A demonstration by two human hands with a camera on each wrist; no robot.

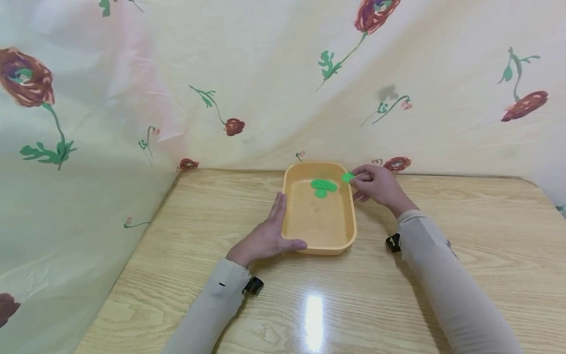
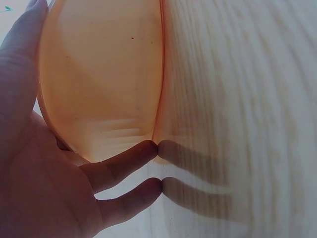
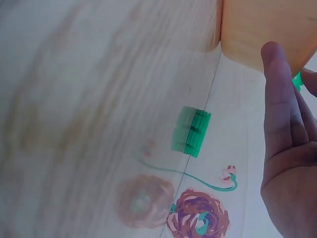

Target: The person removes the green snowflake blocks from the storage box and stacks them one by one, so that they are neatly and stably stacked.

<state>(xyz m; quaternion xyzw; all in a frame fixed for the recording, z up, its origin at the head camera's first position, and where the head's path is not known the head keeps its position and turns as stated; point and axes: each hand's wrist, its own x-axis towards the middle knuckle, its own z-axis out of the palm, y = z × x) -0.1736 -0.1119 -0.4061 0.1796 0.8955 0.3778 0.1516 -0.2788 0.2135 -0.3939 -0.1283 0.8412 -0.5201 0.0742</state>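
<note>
An orange plastic tray (image 1: 318, 236) lies on the wooden table near the back cloth. My left hand (image 1: 265, 236) rests against its front left corner, fingers straight along the side wall and thumb on the front rim. In the left wrist view, two fingertips touch the tabletop beside the tray wall (image 2: 109, 69). Between thumb and fingertips, my right hand (image 1: 376, 184) pinches a small green disc (image 1: 348, 177) at the tray's back right rim. Inside the tray lie several green discs (image 1: 324, 185) toward the back. In the right wrist view, fingers mostly hide the pinched disc.
Behind the right hand, a green ridged plastic piece or stack (image 3: 198, 134) sits by the table's back edge, out of sight in the head view. A flowered cloth (image 1: 265, 73) hangs behind the wooden table (image 1: 212, 196) and along its left side.
</note>
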